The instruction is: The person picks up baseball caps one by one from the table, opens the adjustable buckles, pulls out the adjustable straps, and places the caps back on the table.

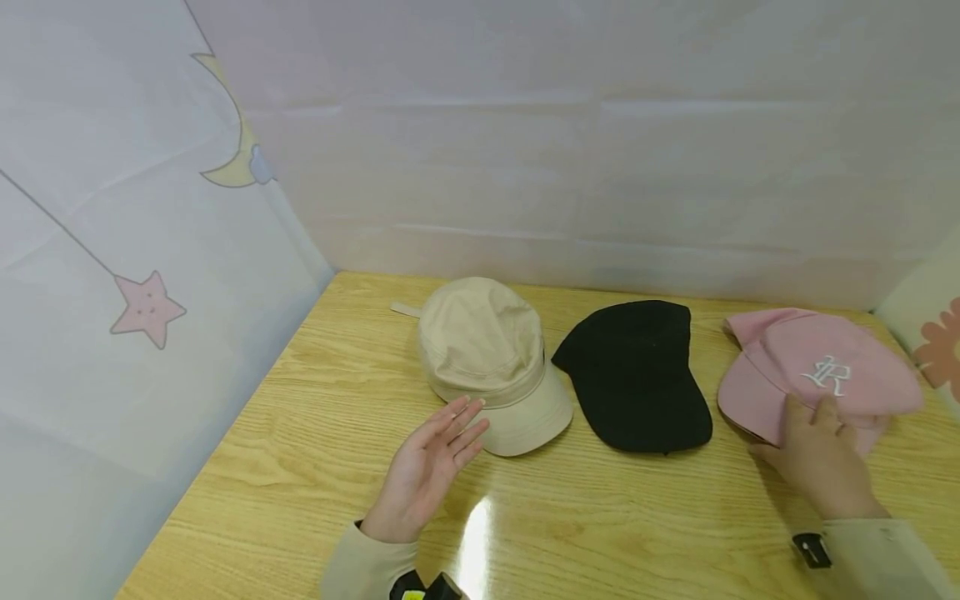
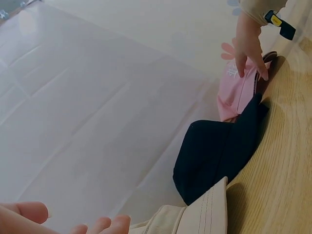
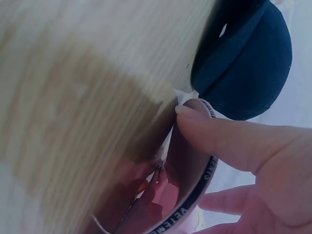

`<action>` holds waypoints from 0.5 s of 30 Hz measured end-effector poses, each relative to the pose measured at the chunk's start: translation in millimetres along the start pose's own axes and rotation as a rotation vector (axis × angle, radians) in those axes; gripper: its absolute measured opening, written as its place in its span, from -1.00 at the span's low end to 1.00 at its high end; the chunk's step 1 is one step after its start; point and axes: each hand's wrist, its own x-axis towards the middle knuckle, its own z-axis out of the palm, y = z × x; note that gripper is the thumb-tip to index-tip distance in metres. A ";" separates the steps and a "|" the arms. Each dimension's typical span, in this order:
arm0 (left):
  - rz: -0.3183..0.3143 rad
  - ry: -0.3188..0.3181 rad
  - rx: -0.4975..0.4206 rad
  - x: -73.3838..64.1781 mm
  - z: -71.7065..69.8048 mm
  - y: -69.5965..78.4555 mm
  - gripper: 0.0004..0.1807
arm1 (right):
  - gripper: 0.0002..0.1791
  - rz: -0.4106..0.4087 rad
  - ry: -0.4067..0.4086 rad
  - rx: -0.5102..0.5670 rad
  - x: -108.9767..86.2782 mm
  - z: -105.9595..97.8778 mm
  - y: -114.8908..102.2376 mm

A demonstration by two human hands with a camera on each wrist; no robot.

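My right hand [image 1: 821, 458] holds the pink cap [image 1: 862, 350] by its brim. In the right wrist view the thumb lies on the underside of the brim [image 3: 187, 165], which has dark edging with white letters, and the fingers are on the other side. White lettering shows on the cap's front. My left hand [image 1: 427, 471], palm turned up and fingers extended, is in front of the beige cap [image 1: 480, 333], its fingertips overlapping the brim in the head view. Whether they touch it I cannot tell. Between these two caps lies a black cap [image 1: 637, 375].
The caps stand in a row on a wood-grain table [image 1: 300, 467]. A pale printed backdrop [image 1: 525, 167] rises behind the table, and a side panel with a pink star [image 1: 148, 308] and a moon is at left. A strap [image 1: 405, 309] sticks out behind the beige cap.
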 end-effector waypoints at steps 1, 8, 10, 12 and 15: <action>-0.001 0.002 -0.002 0.1 0.1 -0.1 -0.43 | -0.22 0.005 -0.004 0.004 -0.1 0.1 -0.3; -0.006 0.029 0.003 0.8 2.3 0.4 -0.44 | -0.21 0.022 0.016 0.015 -3.1 1.8 0.4; -0.005 0.028 0.004 0.9 2.4 0.5 -0.44 | -0.22 0.030 0.032 0.011 -2.9 2.6 0.7; -0.005 0.026 0.004 1.0 2.3 0.4 -0.44 | -0.26 0.042 0.045 -0.001 -2.2 3.3 0.9; -0.003 0.021 0.005 1.2 1.9 0.3 -0.44 | -0.33 0.069 0.042 -0.016 -2.7 2.3 -0.4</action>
